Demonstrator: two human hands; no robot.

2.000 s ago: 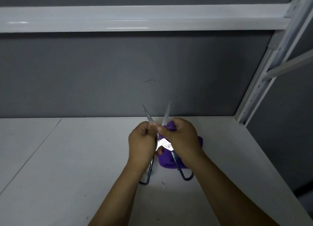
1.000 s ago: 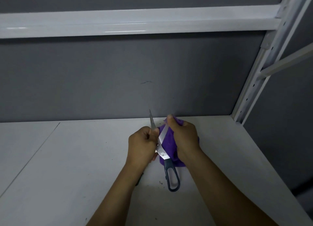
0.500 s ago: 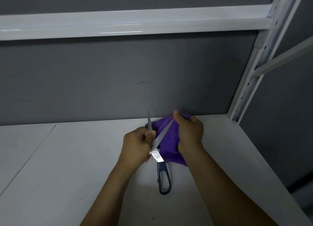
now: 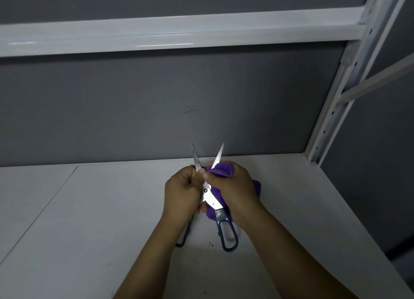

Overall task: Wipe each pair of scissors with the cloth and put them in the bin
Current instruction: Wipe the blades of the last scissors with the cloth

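A pair of scissors (image 4: 210,197) with dark grey handles is held open above the white shelf, its two blades pointing up in a V. My left hand (image 4: 182,195) grips the left blade near the pivot, and one handle loop sticks out below that wrist. My right hand (image 4: 233,191) holds a purple cloth (image 4: 220,169) bunched round the base of the right blade. The other handle loop (image 4: 228,233) hangs below the cloth. No bin is in view.
The white shelf board (image 4: 89,220) runs under both arms, with a seam at the left. A grey back wall (image 4: 156,108) stands close behind. A white beam (image 4: 179,33) crosses overhead and a perforated white upright (image 4: 336,101) stands at the right.
The right hand with the cloth has slid back down the right blade towards the pivot, baring the tip. The blades stand wider apart and both handle loops show again.
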